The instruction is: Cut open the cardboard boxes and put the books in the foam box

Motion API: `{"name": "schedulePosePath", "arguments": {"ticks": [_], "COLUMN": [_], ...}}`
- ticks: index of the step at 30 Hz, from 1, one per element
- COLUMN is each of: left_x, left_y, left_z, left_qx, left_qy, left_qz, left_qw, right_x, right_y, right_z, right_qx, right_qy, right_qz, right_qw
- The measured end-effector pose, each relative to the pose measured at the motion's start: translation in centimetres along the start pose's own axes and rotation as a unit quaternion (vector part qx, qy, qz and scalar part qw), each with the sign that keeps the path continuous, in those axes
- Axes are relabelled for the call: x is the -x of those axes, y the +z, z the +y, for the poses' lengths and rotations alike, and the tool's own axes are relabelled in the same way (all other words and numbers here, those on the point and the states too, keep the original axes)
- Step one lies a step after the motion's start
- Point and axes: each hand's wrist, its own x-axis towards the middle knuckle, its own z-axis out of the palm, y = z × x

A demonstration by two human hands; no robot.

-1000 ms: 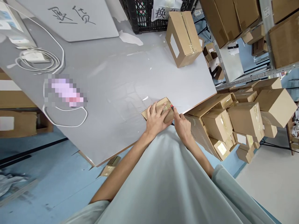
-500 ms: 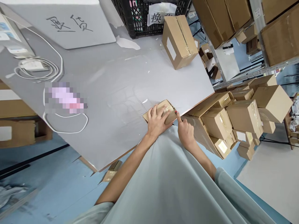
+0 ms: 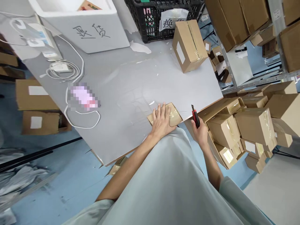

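Note:
A small cardboard box (image 3: 175, 114) with shiny clear tape lies at the near edge of the grey table (image 3: 117, 90). My left hand (image 3: 161, 120) rests flat on top of it, fingers stretched out and slightly spread. Off to the right, past the table's edge, my right hand (image 3: 201, 132) is wrapped round a red and black box cutter (image 3: 195, 117). Its blade end points up and away from me, apart from the small box.
A taped carton (image 3: 189, 47) stands at the table's far right, before a black crate (image 3: 150, 28). Far left are a white foam bin (image 3: 93, 34), a coiled white cable (image 3: 63, 70) and a blurred pink object (image 3: 84, 97). Several boxes (image 3: 225, 128) fill a large carton at right.
My right hand has drawn away from the small box to the right, and the box cutter now shows in it. My left hand has flattened on the box. The view has shifted left.

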Motion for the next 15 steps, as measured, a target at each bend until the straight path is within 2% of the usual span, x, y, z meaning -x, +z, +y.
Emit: {"name": "schedulePosePath", "arguments": {"ticks": [3, 7, 11, 15], "left_x": [-1.1, -2.5, -2.0, 1.4], "left_y": [0.5, 0.2, -0.8, -2.2], "left_z": [0.5, 0.1, -1.5, -4.0], "left_qx": [-0.009, 0.019, 0.049, 0.063], "left_qy": [0.004, 0.035, 0.052, -0.016], "left_qz": [0.003, 0.032, 0.056, 0.019], "left_qw": [1.000, 0.999, 0.996, 0.998], "right_x": [-5.6, -11.9, -16.1, -17.8], "right_y": [3.8, 8.0, 9.4, 9.5], "right_z": [2.9, 4.4, 5.4, 5.6], "right_qx": [-0.149, -0.278, -0.302, -0.279], "right_qy": [0.044, 0.086, 0.067, 0.015], "right_qz": [-0.045, -0.070, -0.052, -0.102], "right_qw": [0.987, 0.954, 0.950, 0.955]}}
